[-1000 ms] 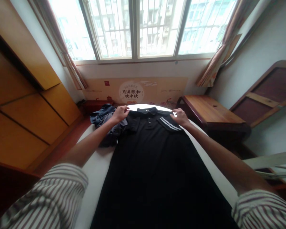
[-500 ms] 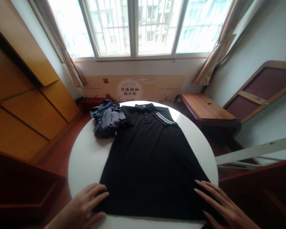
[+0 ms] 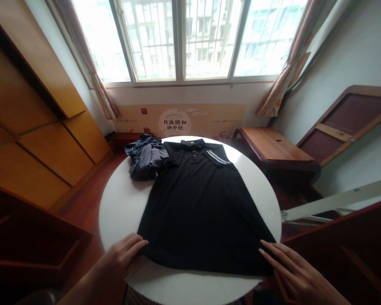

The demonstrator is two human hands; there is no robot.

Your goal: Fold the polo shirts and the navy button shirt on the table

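A black polo shirt [image 3: 197, 212] lies spread on a white round table [image 3: 117, 207], its collar at the far edge and its hem toward me. White stripes mark the one sleeve folded over its right side. At the near left corner, my left hand [image 3: 127, 253] is closed on the hem, fingertips pressed together on the cloth. My right hand [image 3: 294, 267] grips the near right corner, two long fingers on top and the thumb lower down by the hem. Beside the shirt's left shoulder sits a crumpled heap of dark grey and navy clothes [image 3: 147, 161].
Yellow-brown cabinets [image 3: 44, 156] stand along the left. A low wooden bench [image 3: 273, 144] is at the back right, with a wood-framed panel [image 3: 355, 123] leaning on the wall. Dark red chair backs [image 3: 28, 237] flank the table. A barred window [image 3: 178, 42] fills the far wall.
The near hem has moved away from me, baring more table along the front edge. My left hand has shifted slightly forward, and its fingers have closed on the hem corner.
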